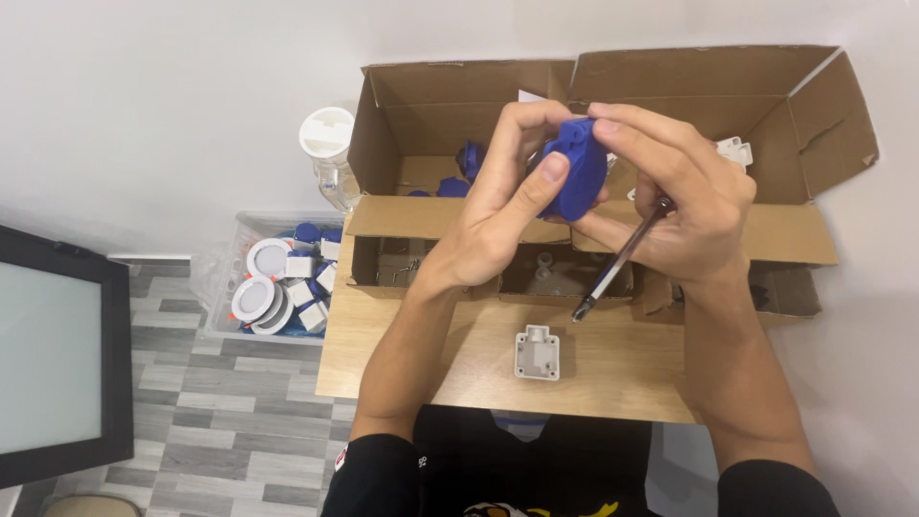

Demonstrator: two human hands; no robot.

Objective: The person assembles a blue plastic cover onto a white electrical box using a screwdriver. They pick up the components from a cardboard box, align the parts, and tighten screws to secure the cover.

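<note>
Holding a blue plastic housing (577,175) are both hands: left hand (498,215) grips it, right hand (684,206) also pinches a screwdriver (617,263).

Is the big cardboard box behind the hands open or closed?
Open. The cardboard box has its flaps folded outward, and blue parts show inside it, behind the left hand and right hand.

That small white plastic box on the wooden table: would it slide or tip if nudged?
The white box looks hollow and moulded, so probably light and stiff. It sits flat and squat on the smooth wooden table, so a nudge would likely slide it, not tip it.
</note>
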